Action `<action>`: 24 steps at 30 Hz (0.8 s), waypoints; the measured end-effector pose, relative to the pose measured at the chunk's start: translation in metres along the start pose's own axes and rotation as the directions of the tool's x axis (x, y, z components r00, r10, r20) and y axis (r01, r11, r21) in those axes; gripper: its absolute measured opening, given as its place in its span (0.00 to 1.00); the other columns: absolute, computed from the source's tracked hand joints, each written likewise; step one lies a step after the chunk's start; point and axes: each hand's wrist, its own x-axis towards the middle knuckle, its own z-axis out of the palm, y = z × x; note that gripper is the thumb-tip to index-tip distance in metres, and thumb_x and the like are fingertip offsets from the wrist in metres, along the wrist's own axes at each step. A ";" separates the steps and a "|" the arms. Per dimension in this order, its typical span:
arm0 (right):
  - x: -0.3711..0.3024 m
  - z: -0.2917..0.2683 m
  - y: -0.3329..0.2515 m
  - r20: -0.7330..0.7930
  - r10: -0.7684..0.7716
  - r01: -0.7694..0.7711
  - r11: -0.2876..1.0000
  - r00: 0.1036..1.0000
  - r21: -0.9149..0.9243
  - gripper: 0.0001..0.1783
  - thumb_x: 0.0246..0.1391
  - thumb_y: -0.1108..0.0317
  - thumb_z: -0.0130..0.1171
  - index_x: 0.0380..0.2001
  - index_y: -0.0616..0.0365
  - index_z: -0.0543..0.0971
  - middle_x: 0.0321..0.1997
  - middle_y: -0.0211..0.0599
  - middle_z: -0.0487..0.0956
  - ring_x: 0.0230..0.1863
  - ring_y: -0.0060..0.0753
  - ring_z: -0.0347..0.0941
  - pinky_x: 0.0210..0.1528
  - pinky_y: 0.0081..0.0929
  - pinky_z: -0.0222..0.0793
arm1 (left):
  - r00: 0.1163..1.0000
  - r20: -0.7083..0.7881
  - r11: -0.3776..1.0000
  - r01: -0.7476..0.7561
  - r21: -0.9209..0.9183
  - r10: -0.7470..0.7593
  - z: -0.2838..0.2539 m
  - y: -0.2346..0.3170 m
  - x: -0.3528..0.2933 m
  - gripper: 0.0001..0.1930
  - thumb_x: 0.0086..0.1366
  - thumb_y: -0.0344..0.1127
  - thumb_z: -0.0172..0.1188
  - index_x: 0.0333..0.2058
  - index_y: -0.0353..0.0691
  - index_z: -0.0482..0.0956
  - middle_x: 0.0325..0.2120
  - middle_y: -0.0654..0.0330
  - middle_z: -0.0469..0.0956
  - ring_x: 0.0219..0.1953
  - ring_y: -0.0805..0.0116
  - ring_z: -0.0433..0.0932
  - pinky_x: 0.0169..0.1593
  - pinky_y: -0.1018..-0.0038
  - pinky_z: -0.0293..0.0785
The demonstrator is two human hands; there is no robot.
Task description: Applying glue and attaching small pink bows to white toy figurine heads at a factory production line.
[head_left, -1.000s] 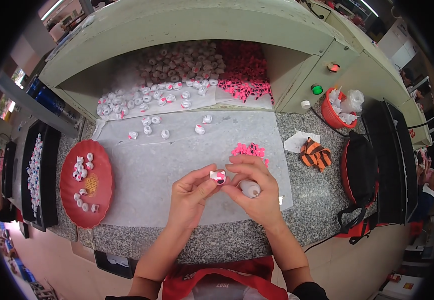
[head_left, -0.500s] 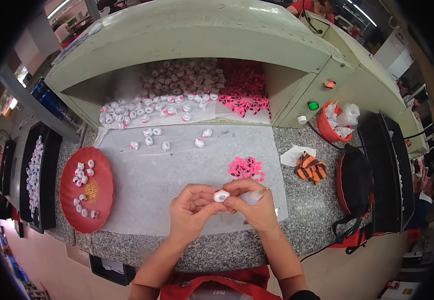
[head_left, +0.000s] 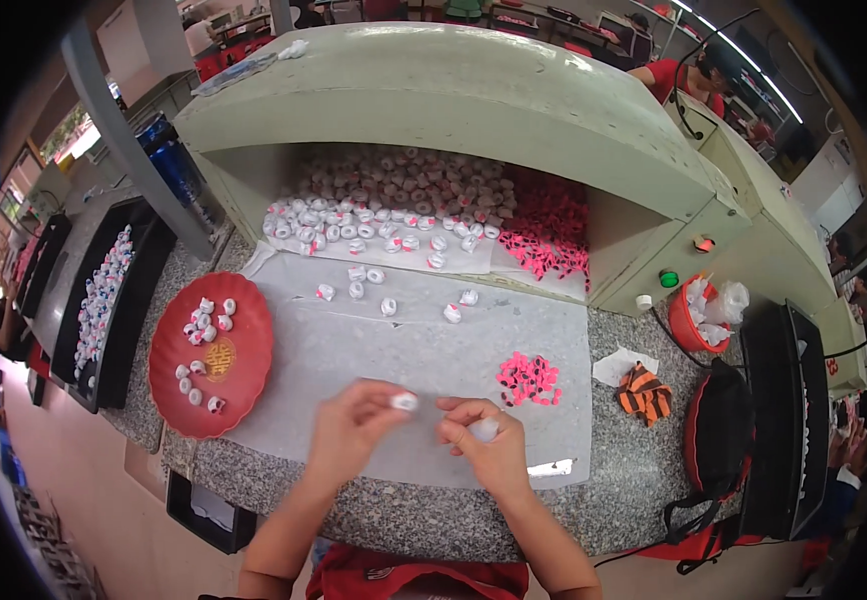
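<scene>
My left hand pinches a small white round piece between its fingertips, above the pale sheet on the counter. Beside it, my right hand is closed around another whitish piece. A little heap of pink bits lies just right of and beyond my right hand. Several loose white pieces are scattered farther back on the sheet.
A red round plate with several white pieces sits to the left. A big pile of white pieces and pink bits fills the green hood at the back. Black trays stand far left; an orange-striped cloth and red cup lie right.
My hands have drawn slightly apart; the white piece now sits in my left fingertips. The view has shifted closer over the counter.
</scene>
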 end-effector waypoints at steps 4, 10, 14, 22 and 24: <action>0.000 -0.014 -0.012 -0.044 0.010 -0.011 1.000 0.999 -0.025 0.12 0.45 0.74 0.57 0.36 0.62 0.72 0.33 0.39 0.78 0.27 0.22 0.73 0.24 0.15 0.67 | 0.884 -0.373 0.786 0.010 0.618 0.281 -0.097 0.004 0.014 0.13 0.51 0.22 0.55 0.38 0.35 0.73 0.34 0.56 0.75 0.33 0.69 0.75 0.37 0.79 0.70; 0.001 -0.018 -0.009 -0.002 0.000 0.000 0.996 1.000 -0.084 0.10 0.45 0.72 0.58 0.33 0.62 0.73 0.30 0.37 0.77 0.25 0.21 0.73 0.25 0.15 0.67 | 0.768 0.124 0.477 -0.506 0.719 0.628 -0.016 0.029 0.157 0.16 0.52 0.30 0.57 0.42 0.40 0.71 0.41 0.51 0.68 0.44 0.53 0.68 0.46 0.69 0.65; 0.002 -0.018 -0.005 -0.002 -0.017 0.016 0.991 1.000 -0.134 0.08 0.45 0.72 0.58 0.32 0.62 0.74 0.28 0.35 0.77 0.25 0.21 0.73 0.24 0.15 0.67 | 0.718 0.294 0.156 -0.488 0.859 0.631 0.056 -0.015 0.283 0.18 0.54 0.45 0.53 0.43 0.46 0.71 0.40 0.50 0.69 0.45 0.51 0.66 0.45 0.61 0.66; 0.006 -0.048 -0.022 -0.251 -0.039 0.015 0.995 0.967 -0.096 0.07 0.45 0.73 0.57 0.30 0.63 0.74 0.26 0.35 0.77 0.23 0.21 0.72 0.23 0.14 0.65 | 0.769 0.130 0.315 -0.402 0.860 0.626 0.064 -0.038 0.220 0.09 0.53 0.40 0.52 0.31 0.43 0.73 0.31 0.51 0.68 0.36 0.53 0.67 0.37 0.61 0.64; 0.006 -0.045 -0.024 -0.242 -0.049 0.027 0.996 0.969 -0.091 0.07 0.45 0.73 0.57 0.30 0.63 0.74 0.26 0.35 0.77 0.23 0.21 0.72 0.22 0.14 0.65 | 0.805 0.138 0.375 -0.411 0.831 0.577 0.053 -0.045 0.197 0.08 0.53 0.38 0.53 0.32 0.44 0.73 0.31 0.52 0.68 0.37 0.54 0.67 0.38 0.61 0.64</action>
